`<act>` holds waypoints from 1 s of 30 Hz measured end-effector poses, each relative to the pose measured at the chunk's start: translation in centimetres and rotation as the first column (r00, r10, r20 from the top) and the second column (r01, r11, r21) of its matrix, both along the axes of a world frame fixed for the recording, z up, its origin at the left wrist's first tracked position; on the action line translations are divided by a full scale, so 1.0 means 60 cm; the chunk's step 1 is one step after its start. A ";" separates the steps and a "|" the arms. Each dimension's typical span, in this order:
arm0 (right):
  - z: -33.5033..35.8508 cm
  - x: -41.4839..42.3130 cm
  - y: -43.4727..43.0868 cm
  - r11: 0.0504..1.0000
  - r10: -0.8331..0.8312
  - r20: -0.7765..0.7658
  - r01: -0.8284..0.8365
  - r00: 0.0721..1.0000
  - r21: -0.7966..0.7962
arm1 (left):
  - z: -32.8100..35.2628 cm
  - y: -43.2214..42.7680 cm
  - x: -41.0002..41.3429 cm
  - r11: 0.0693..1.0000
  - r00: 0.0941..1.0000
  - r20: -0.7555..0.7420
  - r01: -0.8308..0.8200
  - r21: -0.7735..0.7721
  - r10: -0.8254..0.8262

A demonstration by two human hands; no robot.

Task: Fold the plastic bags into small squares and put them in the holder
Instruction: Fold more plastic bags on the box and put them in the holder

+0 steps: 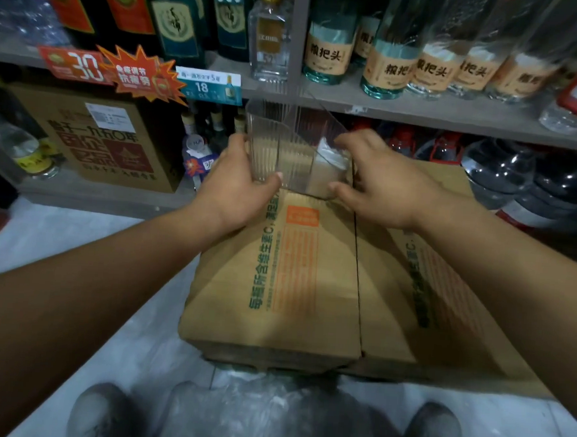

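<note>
Both left hand [238, 181] and right hand [383, 187] grip the clear holder [278, 140], white contents [330, 151] indistinct.

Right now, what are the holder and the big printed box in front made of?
Holder: clear rigid plastic, likely acrylic or similar. It is glossy and see-through, with vertical ribs on its walls. Box: brown cardboard, probably corrugated. It is matte and printed in green and orange, with flaps meeting at a centre seam.

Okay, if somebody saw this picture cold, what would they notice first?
Dead centre, the left hand and right hand grip a clear ribbed holder at the far end of a cardboard box, something white inside it. Behind, bottles line the shelves, with an orange starburst price tag upper left.
</note>
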State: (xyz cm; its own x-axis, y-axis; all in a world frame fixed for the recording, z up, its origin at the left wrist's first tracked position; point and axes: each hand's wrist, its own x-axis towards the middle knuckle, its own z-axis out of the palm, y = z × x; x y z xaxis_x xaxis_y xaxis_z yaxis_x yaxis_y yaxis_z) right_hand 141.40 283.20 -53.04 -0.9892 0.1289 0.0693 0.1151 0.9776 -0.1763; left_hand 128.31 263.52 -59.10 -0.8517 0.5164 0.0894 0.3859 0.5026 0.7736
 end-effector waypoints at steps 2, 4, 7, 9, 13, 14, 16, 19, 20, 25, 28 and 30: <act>0.001 0.037 -0.009 0.999 -0.035 -0.114 0.035 0.993 0.004 | 0.008 -0.013 0.018 0.998 1.000 -0.028 -0.017 -0.054 0.015; 0.002 0.083 -0.030 0.999 -0.046 -0.198 0.044 0.979 -0.015 | 0.023 -0.035 0.052 0.997 0.998 -0.059 -0.004 -0.083 -0.001; -0.001 0.169 -0.082 0.992 0.018 -0.216 -0.045 0.976 -0.121 | 0.049 -0.087 0.136 0.990 0.976 -0.161 0.143 -0.018 -0.144; -0.013 0.235 -0.120 0.965 0.087 -0.200 -0.132 0.976 -0.227 | 0.057 -0.131 0.202 0.957 0.924 -0.259 0.289 -0.006 -0.281; -0.091 0.357 -0.174 0.910 0.185 0.016 -0.165 0.983 -0.381 | 0.012 -0.203 0.311 0.779 0.744 -0.230 0.592 -0.206 -0.627; -0.125 0.381 -0.178 0.908 0.192 0.118 -0.131 0.974 -0.399 | -0.016 -0.215 0.327 0.724 0.704 -0.180 0.639 -0.259 -0.687; -0.208 0.416 -0.172 0.917 0.176 0.309 -0.042 0.935 -0.396 | -0.086 -0.233 0.352 0.630 0.670 -0.023 0.684 -0.368 -0.742; -0.331 0.440 -0.141 0.926 0.029 0.491 0.162 0.871 -0.342 | -0.204 -0.232 0.365 0.480 0.678 0.262 0.693 -0.538 -0.686; -0.363 0.442 -0.131 0.907 -0.043 0.526 0.254 0.849 -0.335 | -0.237 -0.225 0.368 0.439 0.695 0.313 0.676 -0.592 -0.647; -0.453 0.432 -0.119 0.724 -0.315 0.620 0.604 0.718 -0.333 | -0.351 -0.180 0.389 0.540 0.799 0.230 0.558 -0.630 -0.556; -0.483 0.430 -0.135 0.635 -0.323 0.600 0.637 0.732 -0.436 | -0.387 -0.156 0.406 0.583 0.807 0.182 0.542 -0.605 -0.561; -0.498 0.429 -0.144 0.596 -0.345 0.570 0.643 0.745 -0.480 | -0.400 -0.142 0.413 0.585 0.815 0.188 0.534 -0.610 -0.548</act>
